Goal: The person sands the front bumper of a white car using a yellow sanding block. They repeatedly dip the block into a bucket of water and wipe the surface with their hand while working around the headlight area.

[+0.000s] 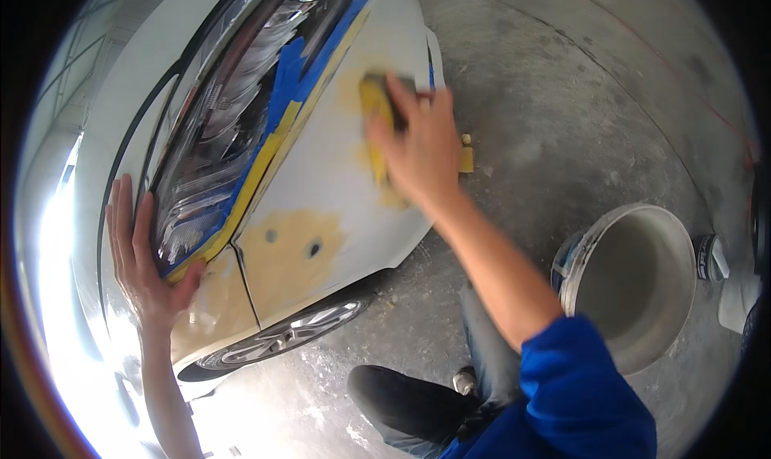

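Note:
My right hand (418, 142) grips a yellow-and-dark sanding block (374, 106), blurred by motion, against the white car bumper (321, 166). Yellowish patches show around the block. My left hand (144, 270) rests with fingers spread on the car body, beside the lower end of the headlight (217, 130). Blue masking tape (287, 77) and yellow masking tape (259, 170) run along the headlight's edge. Below them, a tan filler patch (293, 238) with two dark spots lies on the bumper, near a panel seam.
A large round bucket (569, 294) holding cloudy grey liquid stands on the concrete floor to my right. Beyond it is a small dark can (707, 258). A yellow piece (467, 159) lies past the bumper. The car wheel (281, 340) sits close to my bent legs.

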Demonstrator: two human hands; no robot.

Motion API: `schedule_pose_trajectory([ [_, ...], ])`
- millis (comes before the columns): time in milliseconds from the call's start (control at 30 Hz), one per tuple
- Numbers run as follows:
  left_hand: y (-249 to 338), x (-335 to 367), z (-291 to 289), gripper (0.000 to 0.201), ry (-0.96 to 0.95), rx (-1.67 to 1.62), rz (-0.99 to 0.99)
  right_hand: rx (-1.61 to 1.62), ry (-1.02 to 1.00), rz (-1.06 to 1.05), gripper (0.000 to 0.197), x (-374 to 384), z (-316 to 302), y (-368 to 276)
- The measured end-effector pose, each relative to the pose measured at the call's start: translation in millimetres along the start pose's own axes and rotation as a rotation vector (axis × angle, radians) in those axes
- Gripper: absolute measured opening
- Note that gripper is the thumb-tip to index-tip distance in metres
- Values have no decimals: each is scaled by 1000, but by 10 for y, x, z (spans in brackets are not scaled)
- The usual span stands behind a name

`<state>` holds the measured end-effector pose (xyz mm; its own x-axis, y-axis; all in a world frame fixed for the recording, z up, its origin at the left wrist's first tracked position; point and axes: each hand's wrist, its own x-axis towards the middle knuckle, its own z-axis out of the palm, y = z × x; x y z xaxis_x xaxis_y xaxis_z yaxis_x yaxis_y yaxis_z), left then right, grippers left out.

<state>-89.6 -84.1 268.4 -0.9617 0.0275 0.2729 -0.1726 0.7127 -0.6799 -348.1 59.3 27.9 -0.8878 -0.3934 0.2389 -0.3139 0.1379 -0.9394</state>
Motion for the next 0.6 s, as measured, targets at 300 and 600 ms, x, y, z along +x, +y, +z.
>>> schedule_pose_trajectory([
  [300, 34, 91, 29, 81, 30, -32, 32, -22, 134, -198, 57, -156, -52, -99],
  [600, 29, 66, -4, 82, 24, -33, 41, 15, 92, -249, 57, -312, -84, -15],
])
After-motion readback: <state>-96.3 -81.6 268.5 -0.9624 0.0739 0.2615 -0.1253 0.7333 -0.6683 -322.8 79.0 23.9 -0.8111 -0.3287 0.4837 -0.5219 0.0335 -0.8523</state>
